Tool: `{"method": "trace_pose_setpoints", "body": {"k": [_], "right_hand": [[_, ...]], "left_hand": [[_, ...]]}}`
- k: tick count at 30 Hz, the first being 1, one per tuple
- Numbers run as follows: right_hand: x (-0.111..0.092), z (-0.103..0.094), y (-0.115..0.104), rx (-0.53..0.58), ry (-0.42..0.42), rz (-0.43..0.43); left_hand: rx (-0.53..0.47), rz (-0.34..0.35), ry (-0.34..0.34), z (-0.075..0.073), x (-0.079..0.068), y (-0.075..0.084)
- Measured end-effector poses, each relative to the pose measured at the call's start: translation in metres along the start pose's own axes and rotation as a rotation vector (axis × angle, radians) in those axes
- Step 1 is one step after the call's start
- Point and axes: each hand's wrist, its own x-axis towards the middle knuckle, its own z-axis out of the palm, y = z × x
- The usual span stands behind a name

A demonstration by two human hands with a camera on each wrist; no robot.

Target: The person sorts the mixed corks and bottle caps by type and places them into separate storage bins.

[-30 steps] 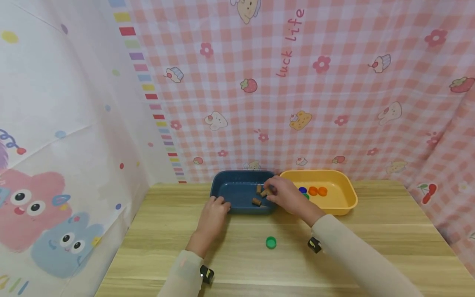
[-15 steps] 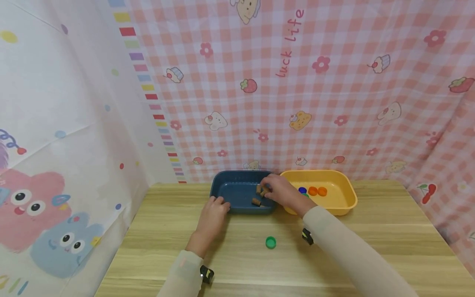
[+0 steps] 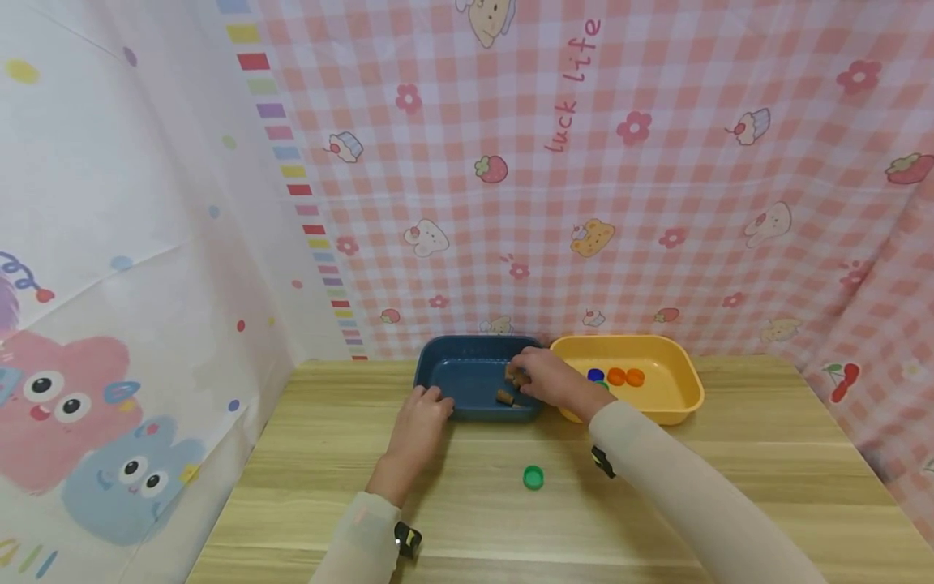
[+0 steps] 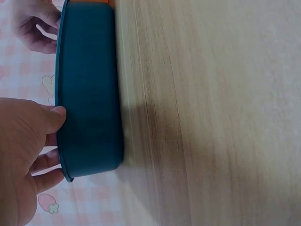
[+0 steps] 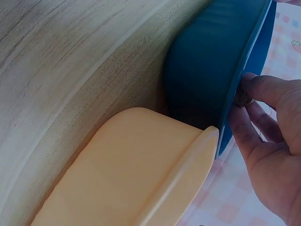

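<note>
My left hand [image 3: 422, 422] grips the front left rim of a dark blue tray [image 3: 461, 375], the thumb on its outer side and the other fingers reaching over the rim. Inside that tray's right part, my right hand [image 3: 556, 377] pinches a brown cork [image 5: 243, 97] between thumb and fingers. Another cork [image 3: 506, 397] lies on the tray floor near the front wall, and more brown pieces are partly covered by the right fingers.
A yellow tray [image 3: 667, 393] stands directly right of the blue one. It holds orange caps [image 3: 635, 378], a blue cap [image 3: 595, 375] and a green cap partly behind the right wrist. A green cap [image 3: 533, 478] lies on the wooden table [image 3: 481, 519] in front.
My right hand has shifted slightly left and deeper over the corks in the blue tray, and its forearm has swung left. The left hand stays on the rim.
</note>
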Motion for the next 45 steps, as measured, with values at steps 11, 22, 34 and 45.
{"method": "trace_pose_setpoints", "body": {"k": [11, 22, 34, 45], "right_hand": [[0.002, -0.001, 0.001, 0.075, -0.027, 0.0], [-0.007, -0.006, 0.005, 0.112, 0.013, -0.017], [-0.029, -0.014, 0.002, 0.065, 0.045, -0.034], [-0.056, -0.007, -0.013, 0.043, 0.074, -0.123]], "left_hand": [[0.011, 0.01, -0.008, -0.001, 0.001, 0.001], [0.007, 0.019, -0.009, -0.001, 0.001, 0.0], [0.026, 0.022, -0.018, -0.002, -0.001, 0.0], [0.033, 0.033, -0.009, -0.001, 0.0, -0.001]]}}
